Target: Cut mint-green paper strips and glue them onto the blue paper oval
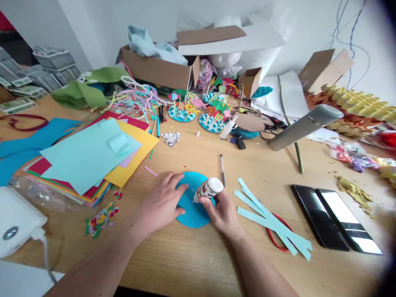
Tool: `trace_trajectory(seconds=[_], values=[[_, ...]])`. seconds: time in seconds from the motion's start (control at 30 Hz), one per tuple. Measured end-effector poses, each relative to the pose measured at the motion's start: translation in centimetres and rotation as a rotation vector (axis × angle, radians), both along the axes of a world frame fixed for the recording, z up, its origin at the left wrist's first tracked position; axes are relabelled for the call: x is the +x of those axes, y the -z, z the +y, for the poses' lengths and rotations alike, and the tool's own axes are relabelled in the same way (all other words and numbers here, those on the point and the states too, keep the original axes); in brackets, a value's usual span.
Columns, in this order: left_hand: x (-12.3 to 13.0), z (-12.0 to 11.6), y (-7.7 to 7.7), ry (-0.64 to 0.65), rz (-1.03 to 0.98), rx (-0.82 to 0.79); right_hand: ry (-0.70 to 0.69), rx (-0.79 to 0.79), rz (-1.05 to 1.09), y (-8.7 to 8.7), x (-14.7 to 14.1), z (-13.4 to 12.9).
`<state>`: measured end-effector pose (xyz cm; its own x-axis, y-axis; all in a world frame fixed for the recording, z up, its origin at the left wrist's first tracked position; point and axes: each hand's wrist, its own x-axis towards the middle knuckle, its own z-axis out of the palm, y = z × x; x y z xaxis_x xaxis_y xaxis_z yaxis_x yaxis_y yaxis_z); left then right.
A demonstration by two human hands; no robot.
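Observation:
A round blue disc [193,216] lies flat on the wooden table in front of me. My left hand [163,198] rests on the disc's left edge, fingers apart and holding nothing. In my right hand [224,214] is a white glue bottle [208,189], tipped nozzle-down over the disc. Its tip is at or just above the blue surface; I cannot tell which. Small pale dots show on the disc near the nozzle. Right of that hand lie several light-blue paper strips [262,214], partly covering red-handled scissors [274,243]. A pen [222,169] lies just beyond the bottle.
At left sits a stack of coloured paper [89,152], with small paper scraps [100,220] in front. Two phones [321,218] lie at right, below a grey flask [305,126]. Decorated fish crafts [213,109], pipe cleaners [136,99] and a cardboard box [157,72] fill the back.

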<state>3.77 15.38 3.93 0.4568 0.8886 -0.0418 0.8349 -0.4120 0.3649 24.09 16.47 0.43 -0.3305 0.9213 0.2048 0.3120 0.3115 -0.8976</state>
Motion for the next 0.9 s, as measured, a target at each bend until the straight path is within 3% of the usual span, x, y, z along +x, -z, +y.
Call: trace_trajectory(seconds=[0.6,0.9], values=[[0.04,-0.04,-0.11,-0.001,0.005,-0.018,-0.010,0.003,0.003,0.23,-0.24,0.04],[0.01,0.09,0.05,0.001,0.027,-0.005,0.073,-0.020,0.188,-0.75,-0.25,0.09]])
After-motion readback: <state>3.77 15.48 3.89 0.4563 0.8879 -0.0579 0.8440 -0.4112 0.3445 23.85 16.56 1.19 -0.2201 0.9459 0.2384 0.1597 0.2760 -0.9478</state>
